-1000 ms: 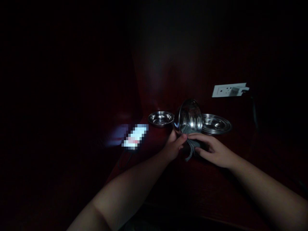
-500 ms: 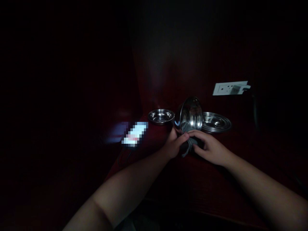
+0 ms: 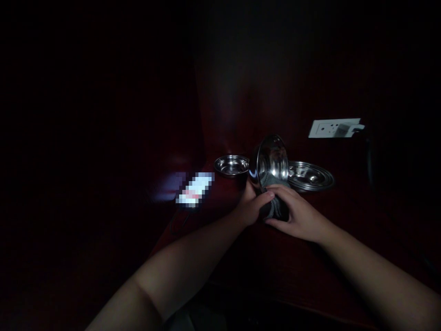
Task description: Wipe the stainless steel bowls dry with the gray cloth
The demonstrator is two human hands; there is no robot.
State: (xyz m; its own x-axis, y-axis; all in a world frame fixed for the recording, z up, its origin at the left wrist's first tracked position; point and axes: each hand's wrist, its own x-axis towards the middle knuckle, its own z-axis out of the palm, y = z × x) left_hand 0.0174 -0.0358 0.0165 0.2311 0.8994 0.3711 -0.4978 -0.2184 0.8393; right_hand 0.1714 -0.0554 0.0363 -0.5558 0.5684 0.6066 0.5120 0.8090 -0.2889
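A shiny metal bowl (image 3: 272,154) is tipped on its side, its open mouth turned to the right and toward me. My left hand (image 3: 253,204) grips its lower left rim, thumb over the edge and the other fingers hidden behind it. A dark grey cloth (image 3: 275,209) lies bunched at the bowl's lower rim, part of it inside. Closed around this cloth, my right hand (image 3: 299,211) presses it against the rim, with fingers on top and thumb below.
Left of the bowl stands a shallow metal dish (image 3: 231,166); to its right are stacked metal plates (image 3: 312,177). A lit phone (image 3: 195,189) with a cable lies on the dark red table (image 3: 220,257). A wall socket (image 3: 334,128) holds a plug.
My right hand has closed further round the cloth, with its thumb moving left beneath it. More cloth now shows inside the bowl. The view has shifted slightly.
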